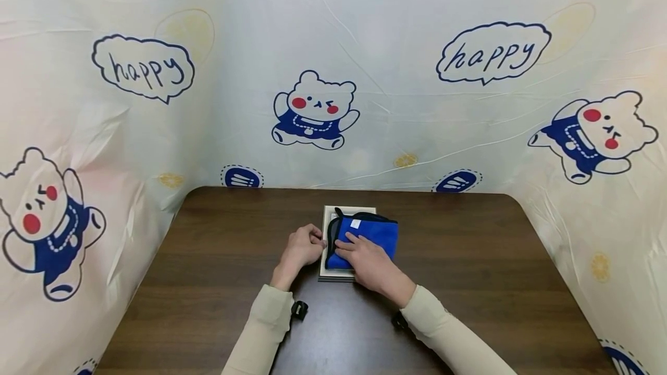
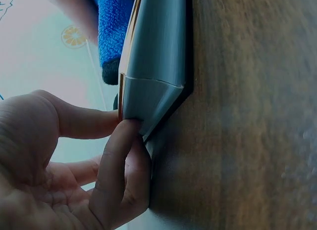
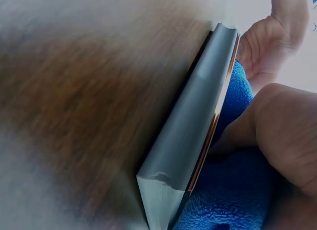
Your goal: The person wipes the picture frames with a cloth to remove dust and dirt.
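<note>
A picture frame with a cream face lies flat on the table; in the left wrist view its deep grey side and a mitred corner seam show. A folded blue cloth with black edging and a small white label covers most of its face. My left hand pinches the frame's left edge, thumb at the front rim and curled fingers against the side. On top of the cloth, my right hand presses down with fingers stretched out. In the right wrist view the thumb lies against the cloth.
The brown wooden table has rounded far corners. A pale printed curtain with bears and lettering hangs behind it and along both sides. Dark wrist cameras sit at both cuffs, the left one close over the tabletop.
</note>
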`<state>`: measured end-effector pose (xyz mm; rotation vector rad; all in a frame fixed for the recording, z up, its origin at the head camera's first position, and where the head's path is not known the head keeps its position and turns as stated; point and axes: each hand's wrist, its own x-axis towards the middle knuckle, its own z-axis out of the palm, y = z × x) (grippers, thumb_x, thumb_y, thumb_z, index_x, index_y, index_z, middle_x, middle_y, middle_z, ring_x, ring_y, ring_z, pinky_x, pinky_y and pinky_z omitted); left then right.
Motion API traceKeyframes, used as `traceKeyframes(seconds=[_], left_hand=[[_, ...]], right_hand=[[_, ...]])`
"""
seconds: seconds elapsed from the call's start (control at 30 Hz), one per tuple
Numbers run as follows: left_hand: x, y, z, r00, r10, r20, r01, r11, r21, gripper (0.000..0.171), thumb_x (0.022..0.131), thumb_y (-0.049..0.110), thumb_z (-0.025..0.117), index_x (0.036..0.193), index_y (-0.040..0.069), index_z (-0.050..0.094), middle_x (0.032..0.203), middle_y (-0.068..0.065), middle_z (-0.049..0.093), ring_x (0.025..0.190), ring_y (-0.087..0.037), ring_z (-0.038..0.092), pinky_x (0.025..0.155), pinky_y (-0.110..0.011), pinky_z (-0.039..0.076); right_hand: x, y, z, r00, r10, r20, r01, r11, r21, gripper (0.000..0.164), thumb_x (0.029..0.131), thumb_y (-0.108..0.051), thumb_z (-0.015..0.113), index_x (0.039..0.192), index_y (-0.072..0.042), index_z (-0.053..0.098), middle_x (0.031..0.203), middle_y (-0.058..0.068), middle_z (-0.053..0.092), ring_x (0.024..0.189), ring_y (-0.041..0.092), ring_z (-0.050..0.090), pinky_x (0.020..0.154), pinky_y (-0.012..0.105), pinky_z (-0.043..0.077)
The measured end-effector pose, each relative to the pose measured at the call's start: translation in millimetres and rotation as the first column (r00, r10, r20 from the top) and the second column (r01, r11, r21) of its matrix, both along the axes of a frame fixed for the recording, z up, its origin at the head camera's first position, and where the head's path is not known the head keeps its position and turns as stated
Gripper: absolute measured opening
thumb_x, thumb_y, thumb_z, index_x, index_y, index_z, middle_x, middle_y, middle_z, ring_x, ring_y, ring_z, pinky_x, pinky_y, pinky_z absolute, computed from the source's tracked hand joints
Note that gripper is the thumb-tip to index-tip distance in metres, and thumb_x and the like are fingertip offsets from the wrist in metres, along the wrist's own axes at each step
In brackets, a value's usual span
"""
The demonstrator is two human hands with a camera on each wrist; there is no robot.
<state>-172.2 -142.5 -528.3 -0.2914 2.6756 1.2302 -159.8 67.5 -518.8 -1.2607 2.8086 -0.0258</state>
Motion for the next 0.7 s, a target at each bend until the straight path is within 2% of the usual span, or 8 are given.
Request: traceKeyframes(seconds=[0.7], left_hand=[[-0.8,-0.7,-2.0,1.0,-0.001,-0.004,0.001,1.0,0.005,0.017,0.096,0.019,0.076,0.111,0.012,0.071,0.097,-0.003,0.071,0.09,-0.018,0.066,0.081,-0.038,0.054]], right_hand=[[1.2,14.1,-0.2,1.0,-0.022,0.019,0.023,0.999,-0.027,0.055,0.093,-0.002,0.077,0.146,-0.016,0.067,0.16,0.001,0.056,0.156,0.032,0.043,0.123,0.05,0.039]])
